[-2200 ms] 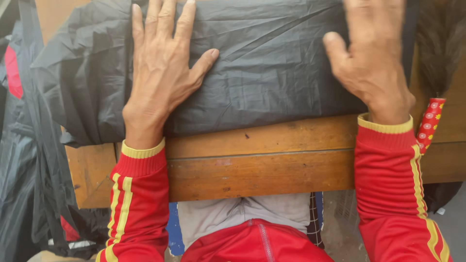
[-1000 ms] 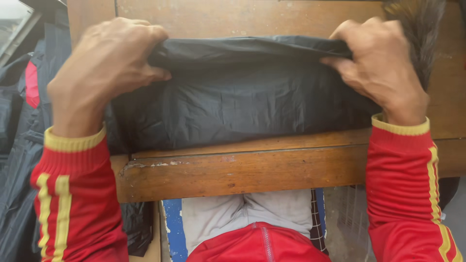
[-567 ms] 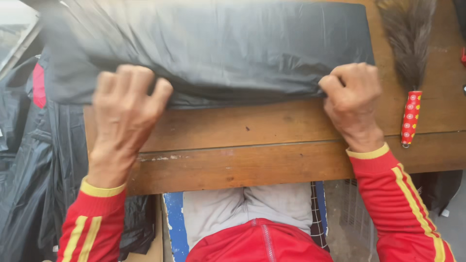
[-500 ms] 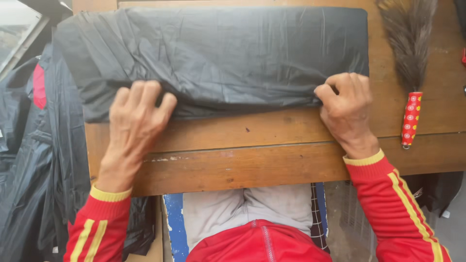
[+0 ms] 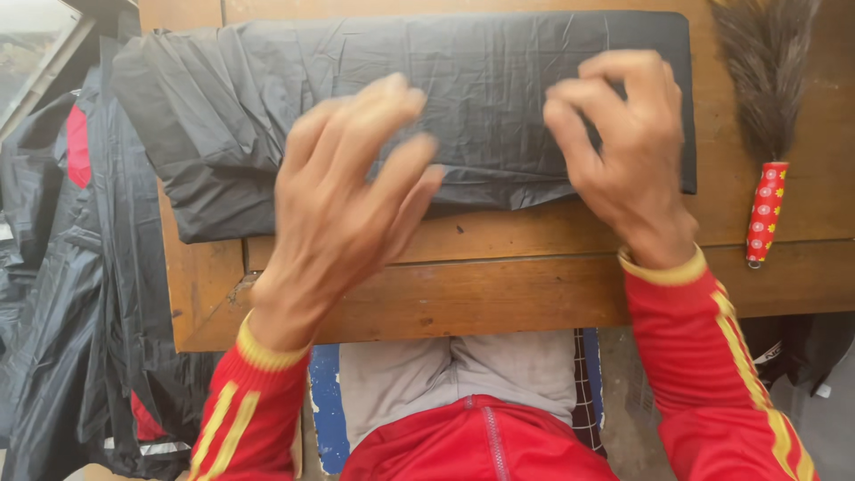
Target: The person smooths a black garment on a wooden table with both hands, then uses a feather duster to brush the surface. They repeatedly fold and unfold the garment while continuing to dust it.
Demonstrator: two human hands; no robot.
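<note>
A folded black waterproof garment (image 5: 463, 80) lies flat across the far part of a wooden table (image 5: 499, 285). My left hand (image 5: 347, 205) hovers over its near edge with fingers spread and blurred, holding nothing. My right hand (image 5: 623, 147) is above the garment's right part, fingers curled and apart, also holding nothing. Both arms wear red sleeves with yellow stripes.
A feather duster (image 5: 766, 107) with a red patterned handle lies at the table's right. More black garments with red patches (image 5: 62, 267) hang or pile at the left of the table. The table's near edge runs just above my lap.
Both hands have let go of the garment's near edge and moved toward the middle, above it. The garment lies folded and flat where they pulled it.
</note>
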